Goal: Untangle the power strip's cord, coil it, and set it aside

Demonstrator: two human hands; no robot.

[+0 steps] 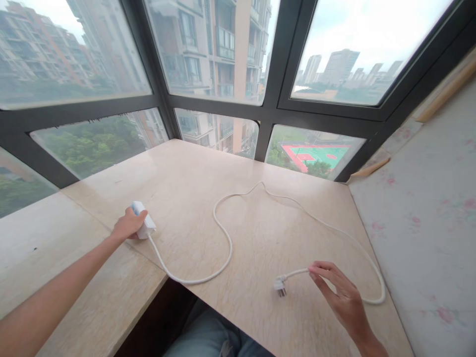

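Observation:
My left hand (128, 223) is wrapped round a white power strip (148, 227) at the left of the stone-like sill. Its top face is partly hidden by my fingers. From its near end a white cord (229, 238) runs in a loose S across the sill, then curves along the right side back to my right hand (336, 292). There my thumb and fingertips pinch the cord a short way behind its plug (279, 286). The plug hangs at the cord's end with its metal prongs facing down toward me; whether it touches the sill I cannot tell.
The sill (178, 198) meets dark window frames (219, 105) at the back. On the right stands a wall with flowered wallpaper (420, 233), peeling at its edge. A dark gap opens at the front edge, above my legs (211, 332).

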